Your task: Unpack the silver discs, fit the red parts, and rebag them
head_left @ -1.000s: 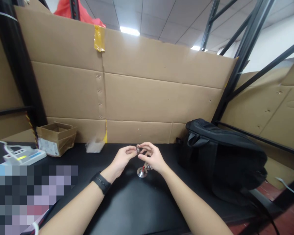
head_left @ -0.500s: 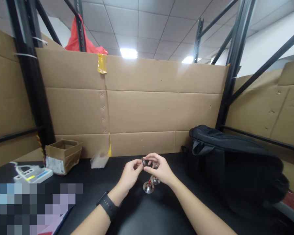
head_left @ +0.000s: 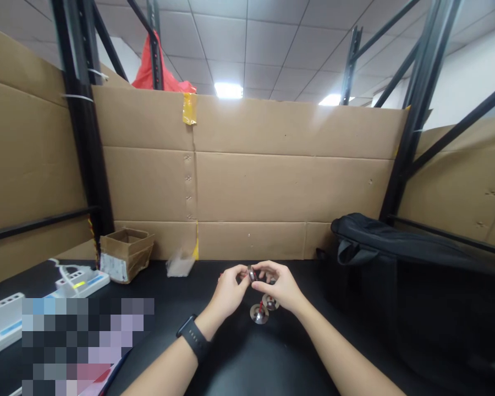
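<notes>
My left hand (head_left: 230, 290) pinches a small metal finger cymbal (head_left: 251, 274) from the left, its disc held nearly edge-on. Thumb and fingers of my right hand (head_left: 284, 287) curve around the same cymbal from the right. Just below the hands are two more shiny finger cymbals: the nearer one (head_left: 259, 314) lies dome up on the black table, and the farther one (head_left: 270, 302) is partly covered by my right hand. Red cord shows at their centres. Something else shiny under my right fingers is too hidden to make out.
A black bag (head_left: 412, 286) fills the right side. At the back left stand an open cardboard box (head_left: 126, 256) and a clear plastic bag (head_left: 180, 265). Power strips (head_left: 82, 283) with a white cable lie farther left. A cardboard wall (head_left: 247, 187) closes off the back.
The view has turned a little to the left, so everything appears shifted right. Both hands keep hold of the cymbal, which is tilted slightly differently.
</notes>
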`<state>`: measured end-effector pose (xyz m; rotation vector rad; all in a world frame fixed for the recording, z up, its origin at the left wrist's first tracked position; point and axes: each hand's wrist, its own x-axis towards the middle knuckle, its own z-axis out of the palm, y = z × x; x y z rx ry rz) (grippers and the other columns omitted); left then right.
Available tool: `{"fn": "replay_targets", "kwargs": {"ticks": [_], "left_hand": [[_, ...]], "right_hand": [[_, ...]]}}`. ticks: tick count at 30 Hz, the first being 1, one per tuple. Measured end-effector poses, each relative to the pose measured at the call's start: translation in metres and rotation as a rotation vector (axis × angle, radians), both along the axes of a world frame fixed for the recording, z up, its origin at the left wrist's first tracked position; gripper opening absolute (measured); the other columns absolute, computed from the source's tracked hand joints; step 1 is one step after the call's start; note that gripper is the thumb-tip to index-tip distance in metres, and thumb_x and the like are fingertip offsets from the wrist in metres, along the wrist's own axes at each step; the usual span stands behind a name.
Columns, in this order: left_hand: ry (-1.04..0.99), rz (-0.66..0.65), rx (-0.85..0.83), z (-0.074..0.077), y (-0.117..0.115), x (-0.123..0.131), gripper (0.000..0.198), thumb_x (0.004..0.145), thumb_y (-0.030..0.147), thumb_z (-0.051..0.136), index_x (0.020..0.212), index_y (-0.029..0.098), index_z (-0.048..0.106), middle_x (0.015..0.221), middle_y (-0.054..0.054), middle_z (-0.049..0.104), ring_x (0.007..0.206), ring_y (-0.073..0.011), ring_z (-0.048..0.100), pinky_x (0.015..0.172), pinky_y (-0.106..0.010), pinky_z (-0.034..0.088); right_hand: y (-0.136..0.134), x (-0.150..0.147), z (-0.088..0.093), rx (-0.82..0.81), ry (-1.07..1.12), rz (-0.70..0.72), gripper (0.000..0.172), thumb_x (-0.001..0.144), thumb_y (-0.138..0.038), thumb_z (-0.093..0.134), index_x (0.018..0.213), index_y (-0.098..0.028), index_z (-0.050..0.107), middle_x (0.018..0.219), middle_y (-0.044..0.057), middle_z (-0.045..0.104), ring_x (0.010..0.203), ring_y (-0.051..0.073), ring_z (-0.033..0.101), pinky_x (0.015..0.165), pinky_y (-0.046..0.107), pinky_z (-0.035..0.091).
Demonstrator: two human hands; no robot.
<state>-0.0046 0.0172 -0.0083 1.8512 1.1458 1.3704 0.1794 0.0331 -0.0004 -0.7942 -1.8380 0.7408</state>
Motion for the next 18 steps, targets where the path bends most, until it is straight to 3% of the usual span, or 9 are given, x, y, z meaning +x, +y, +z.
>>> {"fn": "replay_targets", "kwargs": {"ticks": [7, 12, 15, 18], "left_hand": [[-0.192, -0.179, -0.114, -0.009, 0.009, 0.001, 0.031, 0.078, 0.044, 0.073, 0.086, 0.015, 0.072, 0.089, -0.01, 0.076, 0.086, -0.0225, 0.07, 0.083, -0.032, 0.052], [-0.312, -0.141, -0.22, -0.014, 0.011, -0.002, 0.037, 0.063, 0.046, 0.084, 0.077, 0.014, 0.07, 0.084, -0.01, 0.077, 0.083, -0.023, 0.072, 0.082, -0.034, 0.053], [-0.314, -0.124, -0.22, -0.018, 0.013, -0.002, 0.034, 0.062, 0.043, 0.084, 0.075, 0.015, 0.07, 0.082, -0.01, 0.077, 0.082, -0.0234, 0.072, 0.08, -0.034, 0.054], [-0.213, -0.065, -0.109, -0.02, 0.012, -0.002, 0.024, 0.069, 0.038, 0.08, 0.072, 0.016, 0.07, 0.078, -0.007, 0.076, 0.078, -0.0222, 0.071, 0.075, -0.032, 0.053]], "right_hand": [[0.007, 0.001, -0.005, -0.116, 0.052, 0.108, 0.043, 0.06, -0.037, 0.089, 0.095, -0.019, 0.071, 0.109, 0.009, 0.074, 0.084, 0.021, 0.069, 0.062, 0.03, 0.051], [0.009, 0.002, -0.01, -0.241, 0.114, 0.165, 0.048, 0.052, -0.035, 0.093, 0.09, -0.017, 0.071, 0.106, 0.011, 0.075, 0.086, 0.024, 0.073, 0.071, 0.034, 0.057], [0.009, 0.001, -0.012, -0.263, 0.122, 0.168, 0.051, 0.05, -0.035, 0.094, 0.091, -0.016, 0.071, 0.102, 0.012, 0.076, 0.089, 0.026, 0.073, 0.075, 0.037, 0.059], [0.01, 0.001, -0.013, -0.286, 0.134, 0.156, 0.051, 0.051, -0.036, 0.094, 0.091, -0.015, 0.072, 0.095, 0.012, 0.077, 0.086, 0.026, 0.074, 0.079, 0.039, 0.06]]}}
